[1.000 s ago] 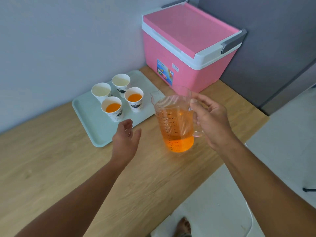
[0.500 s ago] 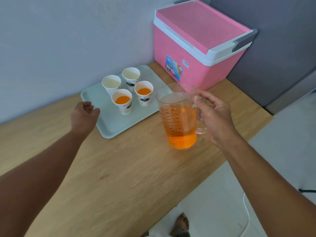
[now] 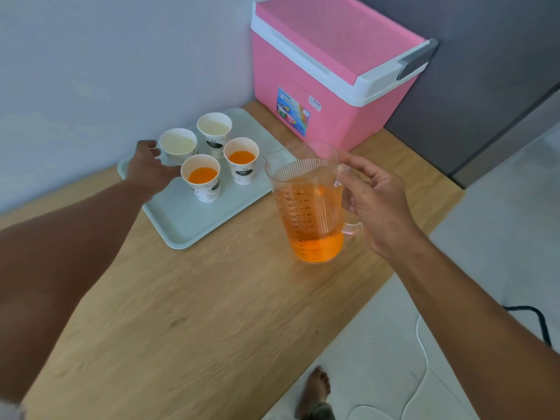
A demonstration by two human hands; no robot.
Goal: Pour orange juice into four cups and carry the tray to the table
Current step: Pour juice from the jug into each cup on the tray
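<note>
A view from above over a wooden counter point(image 3: 188, 313), seen from the person's own eyes. A pale green tray point(image 3: 194, 225) sits near the wall with four paper cups standing close together on it. The two nearer cups hold orange juice: the near-left cup point(image 3: 203, 177) and the near-right cup point(image 3: 241, 160). The two behind, the far-left cup point(image 3: 178, 145) and the far-right cup point(image 3: 214, 130), show only pale insides.

The right hand point(image 3: 378, 204) has its fingers curled around the handle of a clear plastic pitcher point(image 3: 307, 204), which stands upright just right of the tray, juice filling roughly its bottom third. The left hand point(image 3: 148, 169) reaches over the tray's left side beside the far-left cup, fingers bent toward it (whether they touch it I cannot tell).

Paper cups are light and easily crushed or tipped, so steadying one low on its wall with a gentle hold seems wise. The pitcher looks rigid and moderately weighted; its handle is the sure place to hold. A pink cooler point(image 3: 330, 71) stands in the corner behind.
</note>
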